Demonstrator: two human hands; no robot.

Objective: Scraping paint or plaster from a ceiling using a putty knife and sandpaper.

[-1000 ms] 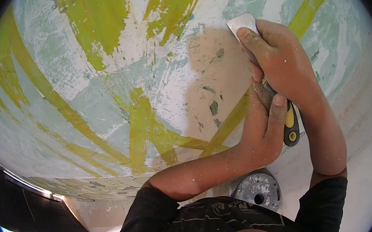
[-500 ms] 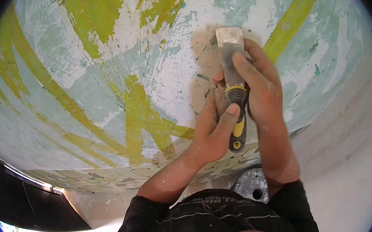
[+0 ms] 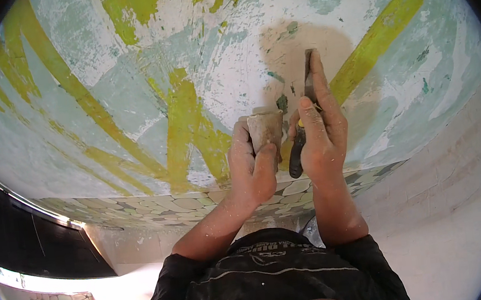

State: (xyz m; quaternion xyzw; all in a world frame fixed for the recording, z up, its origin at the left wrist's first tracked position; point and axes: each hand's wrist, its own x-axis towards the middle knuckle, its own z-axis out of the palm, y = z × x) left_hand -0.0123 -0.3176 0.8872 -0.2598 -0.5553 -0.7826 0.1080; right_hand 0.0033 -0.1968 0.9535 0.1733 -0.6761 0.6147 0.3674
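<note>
In my right hand (image 3: 322, 135) is a putty knife (image 3: 296, 160) with a black and yellow handle. Its metal blade points up, seen nearly edge-on, with my fingers stretched along it. My left hand (image 3: 254, 172) grips a worn, greyish-beige piece (image 3: 265, 127) with a flat top edge, perhaps a folded sheet of sandpaper or a block; its exact kind cannot be made out. Both hands are side by side, slightly apart, in front of a painted wall (image 3: 131, 111) with pale green, white and yellow-green patches. Shadows of the hands fall on its surface.
Along the wall's lower edge runs a band of stone-pattern tiles (image 3: 184, 202). A black panel (image 3: 39, 241) with a shiny edge lies at the left. Partly hidden behind my right arm is a grey, speckled round object (image 3: 312, 233). A plain pale surface (image 3: 434, 211) stretches along the right.
My hands have separated; the left has let go of the putty knife's handle and keeps the beige piece. In my right hand, the knife has turned edge-on. The view has shifted slightly.
</note>
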